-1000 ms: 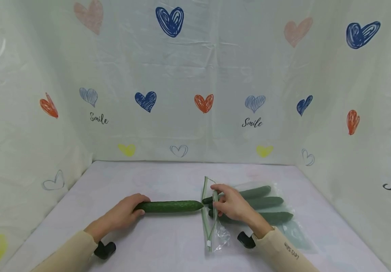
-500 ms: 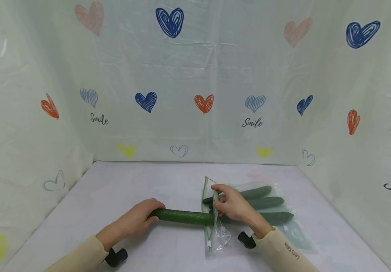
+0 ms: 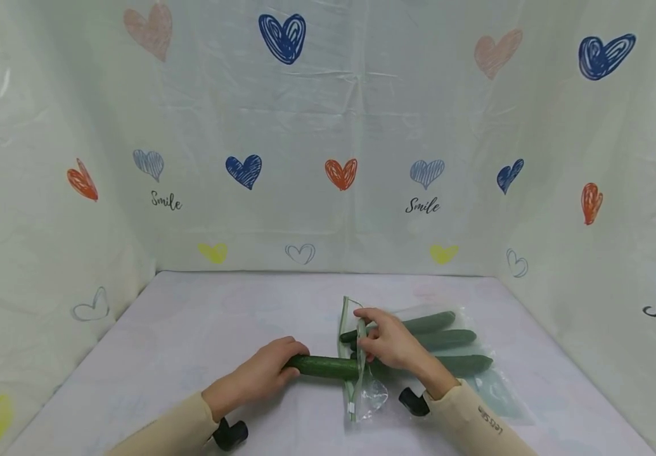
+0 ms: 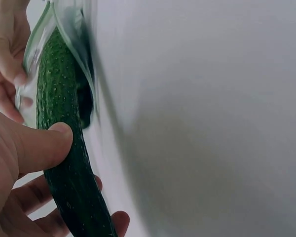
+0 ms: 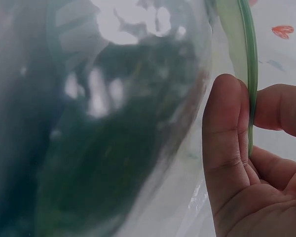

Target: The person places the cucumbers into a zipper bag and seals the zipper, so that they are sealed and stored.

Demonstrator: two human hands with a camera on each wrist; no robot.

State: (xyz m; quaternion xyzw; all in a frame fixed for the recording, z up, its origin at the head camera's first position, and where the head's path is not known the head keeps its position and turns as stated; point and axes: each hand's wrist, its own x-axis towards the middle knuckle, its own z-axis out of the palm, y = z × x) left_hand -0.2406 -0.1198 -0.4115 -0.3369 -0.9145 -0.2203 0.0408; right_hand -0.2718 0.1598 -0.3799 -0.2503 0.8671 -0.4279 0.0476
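Note:
My left hand point(image 3: 267, 373) grips a dark green cucumber point(image 3: 324, 367) near its left end, thumb on one side and fingers curled beneath, as the left wrist view shows. The cucumber's far end is inside the mouth of a clear zip bag point(image 4: 35, 74) with a green zip edge. My right hand point(image 3: 393, 340) pinches the upper lip of the bag between thumb and fingers, holding the mouth apart. In the right wrist view the green zip strip point(image 5: 251, 64) runs between thumb and fingers. Inside the bag lie 3 other cucumbers point(image 3: 447, 339), side by side.
The bag lies flat on a pale cloth-covered table point(image 3: 236, 304), its slider point(image 3: 351, 408) at the near corner of the mouth. Behind the table and at both sides hangs a white curtain point(image 3: 316, 114) printed with hearts.
My left hand has moved right, carrying the cucumber with it. The cucumber's tip has passed from the bag's opening to inside it. My right hand has stayed at the bag's lip.

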